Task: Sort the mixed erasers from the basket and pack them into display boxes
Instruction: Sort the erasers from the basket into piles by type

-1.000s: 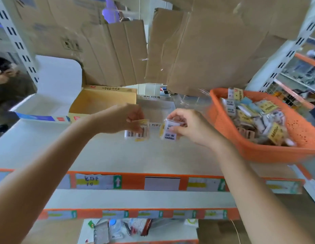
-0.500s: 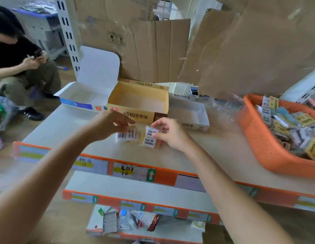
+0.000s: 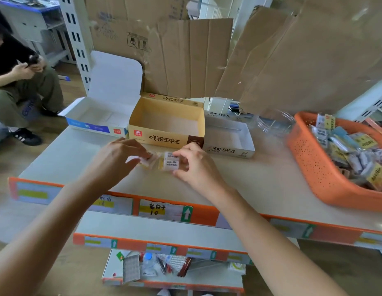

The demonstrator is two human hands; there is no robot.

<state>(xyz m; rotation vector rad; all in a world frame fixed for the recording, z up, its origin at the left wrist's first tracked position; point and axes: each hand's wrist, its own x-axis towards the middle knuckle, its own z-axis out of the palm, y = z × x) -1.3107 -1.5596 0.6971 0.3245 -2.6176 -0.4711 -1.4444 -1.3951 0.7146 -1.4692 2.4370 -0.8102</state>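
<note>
My right hand (image 3: 194, 165) pinches a small wrapped eraser pack (image 3: 170, 161) with white labels, just above the shelf top. My left hand (image 3: 119, 159) holds another wrapped eraser pack (image 3: 147, 161), mostly hidden by its fingers. Both packs are close together in front of the open yellow display box (image 3: 164, 142). An open white and blue display box (image 3: 94, 124) stands to its left, and a low white display box (image 3: 230, 148) to its right. The orange basket (image 3: 313, 167) at the right holds several mixed erasers (image 3: 352, 150).
Brown cardboard sheets (image 3: 292, 60) hang behind the boxes. A clear plastic dish (image 3: 271, 122) lies between the white box and the basket. A seated person (image 3: 21, 82) is at the far left. Lower shelves with orange edges (image 3: 160, 244) hold small packets.
The view has swung left, so the basket now sits further right. Both hands, each with its eraser pack, have come nearer the yellow box and closer together.
</note>
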